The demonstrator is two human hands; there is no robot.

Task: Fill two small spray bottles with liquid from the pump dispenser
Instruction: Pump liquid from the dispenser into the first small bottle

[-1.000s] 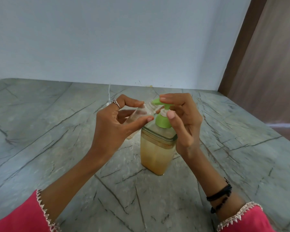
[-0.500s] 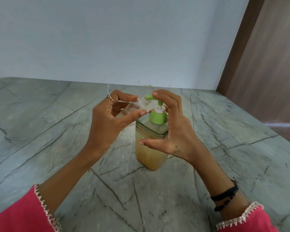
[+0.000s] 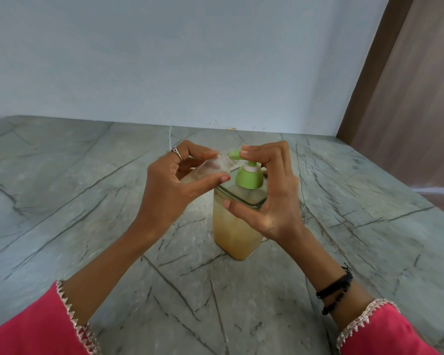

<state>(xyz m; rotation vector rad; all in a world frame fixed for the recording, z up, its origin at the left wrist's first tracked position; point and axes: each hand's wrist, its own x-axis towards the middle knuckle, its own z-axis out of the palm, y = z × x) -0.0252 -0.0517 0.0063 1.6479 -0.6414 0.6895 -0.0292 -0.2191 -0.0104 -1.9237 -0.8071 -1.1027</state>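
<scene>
Grey-green veined stone surface (image 3: 87, 201) carried a square clear plastic pump dispenser (image 3: 235, 231) filled with cloudy amber liquid. The dispenser stood upright near the middle of the surface, well apart from the pale blue wall (image 3: 164, 60) behind it. A green collar and green pump head (image 3: 235, 154) topped the dispenser, with the spout pointing to the left.

The left hand (image 3: 169, 190) held a small clear plastic spray bottle (image 3: 210, 167) off the surface, gripped between the thumb below and the fingers curled over the top. The bottle was tilted, with its open neck raised to the right and set just beside the spout tip. Whether the neck touched the spout could not be told. A silver ring (image 3: 177, 152) sat on one finger of this hand.

The right hand (image 3: 272, 198) was arched over the dispenser. Its fingertips (image 3: 246, 154) rested on top of the pump head, while the thumb lay extended across the front face of the dispenser just below the shoulder. Black bands (image 3: 336, 290) circled the right wrist, and pink sleeves with pale trim (image 3: 385, 329) covered both forearms at the lower edge. A brown wooden panel (image 3: 408, 98) stood at the right.
</scene>
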